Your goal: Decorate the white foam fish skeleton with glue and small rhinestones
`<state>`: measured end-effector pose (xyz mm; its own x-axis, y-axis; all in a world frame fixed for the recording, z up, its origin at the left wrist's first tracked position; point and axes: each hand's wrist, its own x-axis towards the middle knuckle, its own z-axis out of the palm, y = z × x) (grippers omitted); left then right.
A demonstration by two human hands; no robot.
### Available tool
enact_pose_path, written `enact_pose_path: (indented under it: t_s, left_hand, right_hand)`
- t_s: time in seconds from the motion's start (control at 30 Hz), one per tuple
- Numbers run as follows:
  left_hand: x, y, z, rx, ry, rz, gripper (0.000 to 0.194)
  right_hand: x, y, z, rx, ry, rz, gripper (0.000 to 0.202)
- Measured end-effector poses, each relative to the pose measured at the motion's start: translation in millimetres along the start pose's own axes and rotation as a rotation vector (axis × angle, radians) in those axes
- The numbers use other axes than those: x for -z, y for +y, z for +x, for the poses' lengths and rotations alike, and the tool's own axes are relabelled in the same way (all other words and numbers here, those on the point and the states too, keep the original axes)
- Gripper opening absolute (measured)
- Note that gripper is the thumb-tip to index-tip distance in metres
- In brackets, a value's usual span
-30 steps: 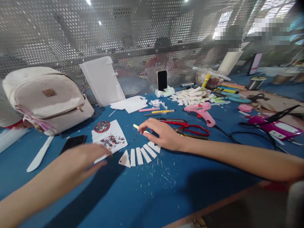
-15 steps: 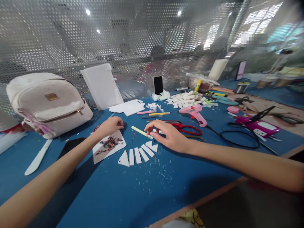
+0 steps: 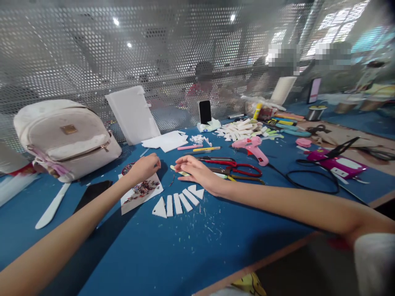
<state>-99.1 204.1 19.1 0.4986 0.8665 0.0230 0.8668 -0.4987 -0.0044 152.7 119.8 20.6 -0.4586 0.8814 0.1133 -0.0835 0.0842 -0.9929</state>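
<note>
My right hand (image 3: pixel 196 173) hovers low over a pale yellow stick (image 3: pixel 173 167), fingers stretched forward and thumb apart from them. Part of the stick is hidden beneath this hand, and no grip on it shows. Over a sheet of paper (image 3: pixel 131 202) strewn with dark glitter (image 3: pixel 142 188), my left hand (image 3: pixel 148 167) is closed, its fingers curled; whatever they hold, if anything, is hidden. Nearer me lie several white foam pieces in a fish-bone row: a triangular head (image 3: pixel 159 209), strips (image 3: pixel 178 203) and a notched tail (image 3: pixel 197 192).
Right of my hand lie red-handled scissors (image 3: pixel 247 168), a pink glue gun (image 3: pixel 251 148) with a black cord, and a purple box (image 3: pixel 336 162). Behind are pens (image 3: pixel 206 148), foam scraps (image 3: pixel 240 129) and a phone (image 3: pixel 205 112). A white backpack (image 3: pixel 68 139) and plastic knife (image 3: pixel 52 207) are left.
My right hand has moved left and slightly nearer, now covering much of the pale yellow stick, with its fingers straighter. My left hand has shifted slightly nearer me, its fingers more curled.
</note>
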Motion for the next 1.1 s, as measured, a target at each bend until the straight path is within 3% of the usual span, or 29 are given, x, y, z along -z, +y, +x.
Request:
enact_pose_path:
  t_s: [0.3,0.53,0.73,0.9,1.1]
  left_hand:
    - [10.7,9,-12,-0.052,0.14,-0.037,0.009]
    - [26.9,22,-19,-0.105,0.233,-0.132,0.01]
    - [40.1,38,-25,-0.121,0.29,-0.191,0.008]
    - [40.1,44,-29,-0.086,0.366,-0.267,0.005]
    - [37.1,49,-60,0.007,0.438,-0.384,0.008]
  right_hand:
    - [2,32,49,0.15,0.07,-0.171,0.012]
    - [-1,43,70,0.222,0.07,-0.186,0.012]
    - [0,47,82,0.19,0.045,-0.096,0.012]
    - [2,43,82,0.183,0.062,-0.059,0.018]
    - [5,36,79,0.178,0.031,-0.043,0.016]
